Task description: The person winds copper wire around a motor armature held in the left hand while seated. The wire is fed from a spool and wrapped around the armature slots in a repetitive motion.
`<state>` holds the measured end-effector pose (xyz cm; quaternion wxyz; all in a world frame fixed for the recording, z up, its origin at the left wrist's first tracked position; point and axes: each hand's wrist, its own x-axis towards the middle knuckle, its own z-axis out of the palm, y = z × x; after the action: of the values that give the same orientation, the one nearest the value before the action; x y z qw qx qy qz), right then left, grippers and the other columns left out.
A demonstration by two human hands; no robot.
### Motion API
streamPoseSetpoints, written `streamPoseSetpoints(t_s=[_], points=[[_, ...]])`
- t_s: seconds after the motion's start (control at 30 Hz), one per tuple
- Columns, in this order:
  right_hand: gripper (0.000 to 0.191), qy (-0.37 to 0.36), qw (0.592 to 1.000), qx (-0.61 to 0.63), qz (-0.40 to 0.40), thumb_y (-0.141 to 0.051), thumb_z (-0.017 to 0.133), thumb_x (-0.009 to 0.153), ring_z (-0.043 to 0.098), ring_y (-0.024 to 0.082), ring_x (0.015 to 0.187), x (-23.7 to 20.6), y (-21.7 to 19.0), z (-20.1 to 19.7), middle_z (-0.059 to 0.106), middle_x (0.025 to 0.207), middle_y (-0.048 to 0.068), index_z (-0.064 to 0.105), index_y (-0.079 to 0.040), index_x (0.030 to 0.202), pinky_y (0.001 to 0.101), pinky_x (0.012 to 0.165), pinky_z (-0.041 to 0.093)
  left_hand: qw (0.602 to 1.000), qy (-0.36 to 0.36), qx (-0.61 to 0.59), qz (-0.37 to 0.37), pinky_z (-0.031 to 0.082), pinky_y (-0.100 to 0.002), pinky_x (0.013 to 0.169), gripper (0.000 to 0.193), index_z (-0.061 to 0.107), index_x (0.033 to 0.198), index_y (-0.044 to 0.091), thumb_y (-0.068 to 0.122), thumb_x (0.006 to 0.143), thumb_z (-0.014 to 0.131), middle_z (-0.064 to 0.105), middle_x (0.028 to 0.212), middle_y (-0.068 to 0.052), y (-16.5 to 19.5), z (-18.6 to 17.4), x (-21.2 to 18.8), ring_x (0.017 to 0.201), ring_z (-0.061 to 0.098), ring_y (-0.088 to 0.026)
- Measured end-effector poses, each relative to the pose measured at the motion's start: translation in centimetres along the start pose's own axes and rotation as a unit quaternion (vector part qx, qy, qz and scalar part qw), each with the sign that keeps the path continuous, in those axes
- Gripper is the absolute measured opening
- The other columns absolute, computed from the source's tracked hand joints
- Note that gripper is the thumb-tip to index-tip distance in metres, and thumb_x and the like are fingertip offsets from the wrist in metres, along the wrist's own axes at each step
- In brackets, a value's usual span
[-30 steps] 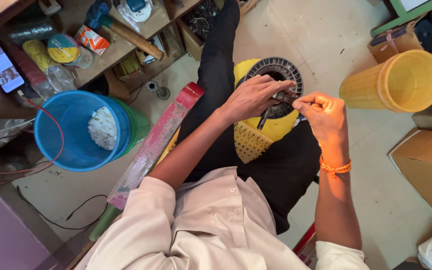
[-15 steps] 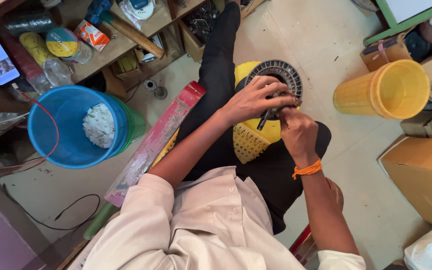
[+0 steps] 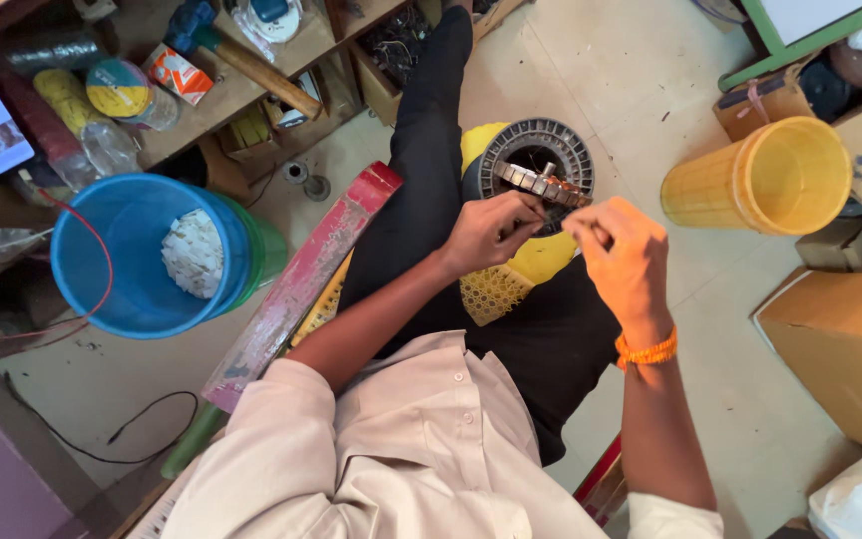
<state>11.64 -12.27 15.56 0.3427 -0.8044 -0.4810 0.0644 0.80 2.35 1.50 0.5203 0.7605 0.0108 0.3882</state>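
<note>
A round grey motor stator with a ring of metal slots rests on a yellow plastic piece on my lap. My left hand grips the stator's near rim with curled fingers. My right hand, with an orange band on its wrist, is just right of the left hand and below the stator. Its fingertips are pinched together, and anything between them is too small to see. My black trouser leg stretches away under the stator.
A blue bucket holding a white lump stands at the left inside a green one. A long red board lies beside my leg. A yellow bucket lies at the right above cardboard boxes. Low wooden shelves carry tools and tape.
My right hand went in to the left hand at the stator, then drew back a little to the right. The left hand stayed on the stator's rim.
</note>
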Motion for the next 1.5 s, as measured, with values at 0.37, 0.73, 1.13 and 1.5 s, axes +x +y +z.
streamPoseSetpoints(t_s=[0.37,0.73,1.13,1.5], points=[[0.009,-0.029,0.992,0.073,0.094,-0.007,0.076,0.092,0.056,0.005,0.062,6.2,4.0,3.3,0.063,0.068,0.005,0.075,0.001,0.094,0.0249,0.060,0.048,0.891,0.152,-0.191,-0.384,0.045,-0.024,0.057,0.011,0.072,0.093,-0.001,0.010,0.094,0.074,0.069,0.077,-0.004,0.6,3.1,0.2,0.065,0.056,-0.003],[0.016,-0.010,0.948,0.210,0.241,-0.011,0.083,0.088,0.036,-0.001,0.059,4.8,10.2,2.4,0.049,0.067,-0.011,0.077,0.002,0.093,0.0211,0.052,0.025,0.974,0.097,0.205,-0.016,0.047,-0.034,0.089,0.030,0.065,0.118,0.012,0.011,0.091,0.078,0.066,0.118,-0.004,4.4,1.3,1.3,0.104,0.064,-0.021],[0.010,-0.039,0.910,0.314,0.268,-0.003,0.080,0.089,0.033,-0.001,0.059,1.8,4.9,-0.1,0.047,0.067,-0.011,0.075,0.004,0.094,0.0189,0.054,0.024,0.976,-0.189,0.109,0.017,0.045,-0.036,0.102,0.080,0.039,0.159,0.019,0.014,0.090,0.078,0.065,0.119,0.004,0.1,-2.2,5.7,0.108,0.059,-0.018],[0.007,-0.005,0.994,-0.086,-0.067,-0.005,0.077,0.091,0.067,0.027,0.079,-1.4,3.9,5.0,0.071,0.088,0.011,0.073,-0.003,0.096,0.0381,0.072,0.051,0.973,-0.176,0.125,0.078,0.044,-0.036,0.105,0.058,0.055,0.143,0.023,0.011,0.090,0.076,0.062,0.126,0.003,-0.2,-2.5,5.8,0.118,0.056,-0.021]])
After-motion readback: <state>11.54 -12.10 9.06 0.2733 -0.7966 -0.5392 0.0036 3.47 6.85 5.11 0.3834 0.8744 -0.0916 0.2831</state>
